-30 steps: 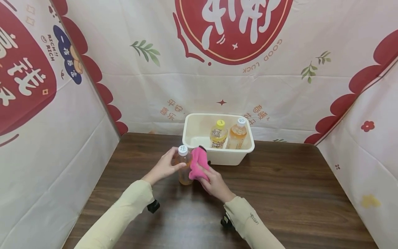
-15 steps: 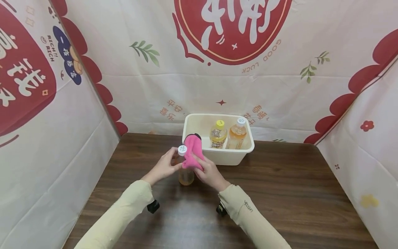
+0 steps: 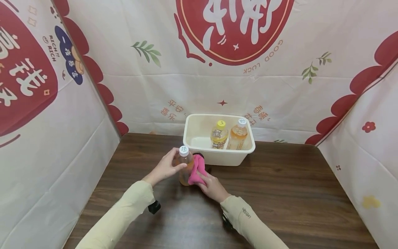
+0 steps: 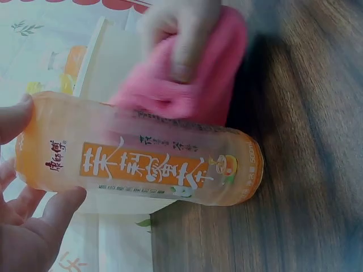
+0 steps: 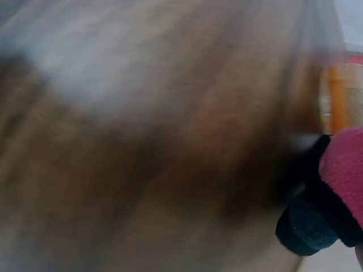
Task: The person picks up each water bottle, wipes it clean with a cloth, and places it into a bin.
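Note:
A clear plastic bottle of orange-tinted drink (image 3: 185, 178), white-capped, stands on the table. My left hand (image 3: 166, 167) grips its upper part, thumb and fingers on either side, as the left wrist view also shows. My right hand (image 3: 215, 188) holds a bunched pink cloth (image 3: 197, 170) with a black edge against the bottle's right side. In the left wrist view the cloth (image 4: 212, 73) overlaps the bottle's far side, partly blurred, above the orange label (image 4: 136, 164). Only the cloth's pink and black end (image 5: 349, 164) shows in the right wrist view, which is otherwise blurred.
A cream plastic bin (image 3: 224, 158) stands just behind the hands. Inside it are a yellow-capped bottle (image 3: 219, 136) and a white-capped bottle of amber drink (image 3: 238, 137). Printed fabric (image 3: 199, 90) walls in the back and sides of the dark wood table (image 3: 286, 186).
The right hand and cloth went up and left over the bottle, then came back down along its right side. The left hand and bottle have stayed nearly in place.

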Available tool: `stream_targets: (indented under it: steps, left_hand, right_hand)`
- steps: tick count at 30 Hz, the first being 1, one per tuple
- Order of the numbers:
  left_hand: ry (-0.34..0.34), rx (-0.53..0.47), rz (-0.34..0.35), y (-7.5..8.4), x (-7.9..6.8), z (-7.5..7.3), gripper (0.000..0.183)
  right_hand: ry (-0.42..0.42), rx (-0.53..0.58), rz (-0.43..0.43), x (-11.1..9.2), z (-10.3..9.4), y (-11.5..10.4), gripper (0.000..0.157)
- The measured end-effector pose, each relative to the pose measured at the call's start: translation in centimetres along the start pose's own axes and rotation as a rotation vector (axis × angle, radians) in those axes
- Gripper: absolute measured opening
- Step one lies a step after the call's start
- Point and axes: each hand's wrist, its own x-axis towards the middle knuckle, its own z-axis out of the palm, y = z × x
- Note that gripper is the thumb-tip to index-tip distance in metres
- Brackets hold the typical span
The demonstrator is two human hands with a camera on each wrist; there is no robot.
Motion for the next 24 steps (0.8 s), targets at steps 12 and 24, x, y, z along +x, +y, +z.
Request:
stream_targets:
  steps: [12, 24]
  left_hand:
    - [0.003, 0.013, -0.004, 0.3, 0.0, -0.1, 0.046]
    - [-0.001, 0.0, 0.011, 0.3, -0.1, 0.2, 0.043]
  right_hand:
    - [-0.091, -0.017, 0.026, -0.8, -0.4, 0.7, 0.046]
    - [0.111, 0.007, -0.085, 4.8, -7.3, -4.4, 0.049]
